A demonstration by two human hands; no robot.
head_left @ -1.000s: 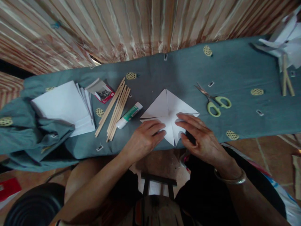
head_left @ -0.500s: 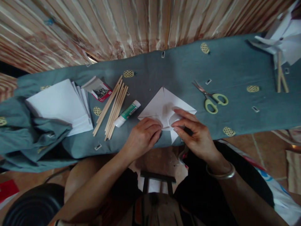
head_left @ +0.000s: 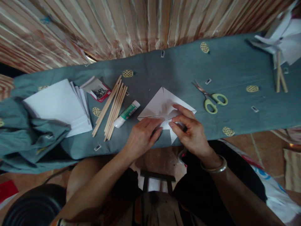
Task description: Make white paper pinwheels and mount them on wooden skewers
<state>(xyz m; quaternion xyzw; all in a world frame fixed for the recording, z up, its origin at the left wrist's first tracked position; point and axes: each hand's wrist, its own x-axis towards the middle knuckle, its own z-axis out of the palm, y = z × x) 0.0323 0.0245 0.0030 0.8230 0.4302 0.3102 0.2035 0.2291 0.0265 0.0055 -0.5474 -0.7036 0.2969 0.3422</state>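
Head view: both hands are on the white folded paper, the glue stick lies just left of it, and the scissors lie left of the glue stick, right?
Not quite. In the head view the scissors lie right of the white folded paper. Both hands, left hand and right hand, are on it, and the glue stick lies just left.

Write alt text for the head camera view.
Both hands work a white square of paper cut along its diagonals on a grey-blue cloth: the left hand presses it flat, the right hand pinches a flap toward the centre. Left lie a glue stick, wooden sticks and stacked paper; right, green-handled scissors.
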